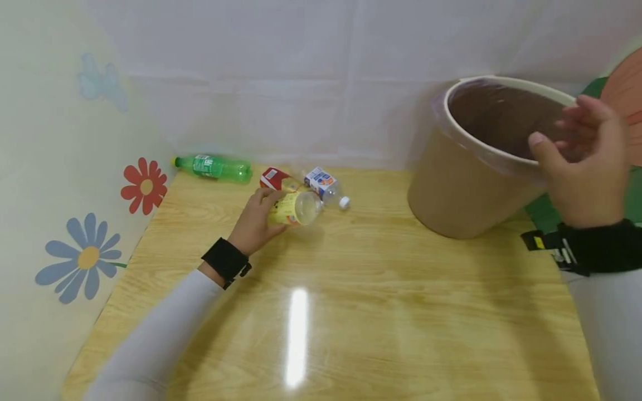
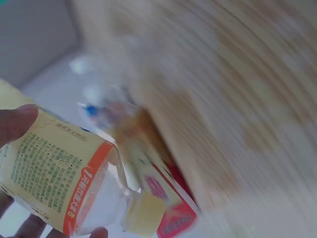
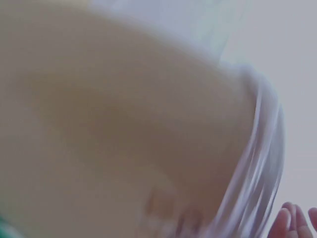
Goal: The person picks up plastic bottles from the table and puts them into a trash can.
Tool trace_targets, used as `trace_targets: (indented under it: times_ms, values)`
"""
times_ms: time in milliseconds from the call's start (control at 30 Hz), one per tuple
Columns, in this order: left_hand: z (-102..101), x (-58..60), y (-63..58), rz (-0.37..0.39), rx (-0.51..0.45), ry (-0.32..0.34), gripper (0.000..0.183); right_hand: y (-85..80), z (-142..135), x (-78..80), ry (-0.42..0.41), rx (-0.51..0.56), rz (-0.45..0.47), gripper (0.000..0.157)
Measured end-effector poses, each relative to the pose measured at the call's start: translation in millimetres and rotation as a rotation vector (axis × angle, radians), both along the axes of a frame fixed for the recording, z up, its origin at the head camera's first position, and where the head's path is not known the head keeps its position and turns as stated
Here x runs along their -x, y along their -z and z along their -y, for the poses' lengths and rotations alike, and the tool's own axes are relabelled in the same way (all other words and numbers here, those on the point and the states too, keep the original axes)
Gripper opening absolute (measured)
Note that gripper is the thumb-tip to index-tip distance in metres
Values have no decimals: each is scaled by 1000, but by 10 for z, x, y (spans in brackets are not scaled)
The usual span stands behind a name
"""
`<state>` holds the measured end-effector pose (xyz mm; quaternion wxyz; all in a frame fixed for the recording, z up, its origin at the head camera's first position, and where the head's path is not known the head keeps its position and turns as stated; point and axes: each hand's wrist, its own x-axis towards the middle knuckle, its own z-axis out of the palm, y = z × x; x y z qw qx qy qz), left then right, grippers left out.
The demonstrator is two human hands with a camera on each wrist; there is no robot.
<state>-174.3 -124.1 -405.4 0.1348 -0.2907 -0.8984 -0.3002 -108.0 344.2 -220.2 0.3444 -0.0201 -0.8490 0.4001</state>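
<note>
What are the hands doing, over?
Left hand gripping yellow-labelled bottle. Right hand empty, partly hiding bin from head camera. Red carton, white-capped bottle lying close by.

Bright head view, white strip glare on tbl (image 1: 391, 312), soft shadows, both wrist pics blurry

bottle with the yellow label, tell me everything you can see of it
The bottle with the yellow label looks like clear plastic, its wrap pale yellow with small dark print and an orange band toward the capped end. The yellowish cap is on. The left hand grips it around the label, tipped well over, a clear round end facing right in the head view. It sits in front of a red carton; whether it touches the table is unclear.
</note>
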Motion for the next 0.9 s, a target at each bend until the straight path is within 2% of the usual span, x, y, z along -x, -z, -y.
trace_targets:
  times_ms: [67, 167, 300, 400, 533, 633, 767, 900]
  values:
    - [-53, -60, -61, 80, -123, 15, 74, 100, 184, -50, -97, -9, -46, 58]
    - [-151, -170, -157, 168, -268, 41, 74, 273, 509, -126, -293, -43, -80, 62]
    - [-332, -440, -437, 292, -443, 100, 71, 433, 1044, -308, -501, -127, -60, 69]
    - [-470, -641, -604, 395, -555, 146, 70, 540, 1378, -437, -623, -134, -8, 72]
    - [-609, -769, -592, 474, -635, 215, 71, 712, 1625, -510, -750, -107, 63, 75]
    - [-688, -836, -561, 524, -681, 266, 72, 811, 1737, -535, -804, -73, 115, 77]
    - [-750, -904, -515, 587, -710, 298, 71, 900, 1819, -551, -834, -40, 168, 78]
    - [-784, -964, -471, 621, -700, 312, 70, 947, 1857, -573, -834, -26, 202, 80]
